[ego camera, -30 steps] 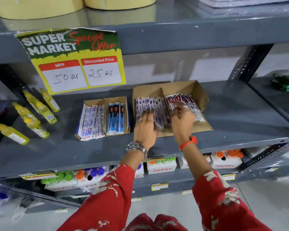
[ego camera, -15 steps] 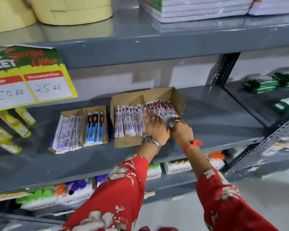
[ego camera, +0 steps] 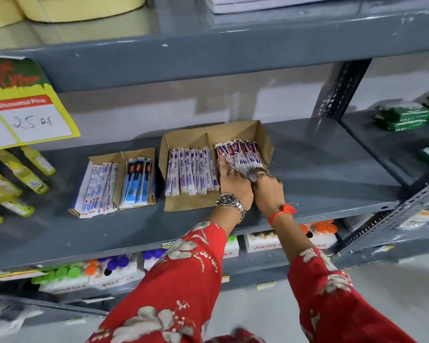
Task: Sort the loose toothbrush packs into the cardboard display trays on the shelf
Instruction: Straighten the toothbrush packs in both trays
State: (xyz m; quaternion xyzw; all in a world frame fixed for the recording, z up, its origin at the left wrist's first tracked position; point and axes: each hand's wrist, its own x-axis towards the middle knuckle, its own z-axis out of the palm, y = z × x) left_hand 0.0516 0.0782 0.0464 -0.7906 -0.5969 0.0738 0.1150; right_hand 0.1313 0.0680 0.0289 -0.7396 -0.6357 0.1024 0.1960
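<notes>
A: What is seen nearest the shelf's front edge?

B: Red floral sleeves (ego camera: 174, 288), then a watch (ego camera: 229, 201) on the left wrist and an orange thread (ego camera: 281, 213) on the right. Both hands are laid in the right compartment of the larger cardboard tray (ego camera: 186, 206).

A: And how are the hands held?

B: The left hand (ego camera: 234, 185) is spread, one finger pressed on the dark-printed toothbrush packs (ego camera: 240, 153). The right hand (ego camera: 268, 185) is curled over the near ends of that bundle (whether they are actually gripped cannot be told; blur hides the fingers).

A: What lies around?

B: White packs (ego camera: 192, 172) fill the tray's left compartment. A smaller tray (ego camera: 120, 159) sits just left, mid-shelf, with white and blue packs. Yellow bottles (ego camera: 18, 174) are scattered toward the left end, partly covered by a hanging price sign (ego camera: 32, 115). Green packets (ego camera: 401, 117) rest on the neighbouring shelf at far right.
</notes>
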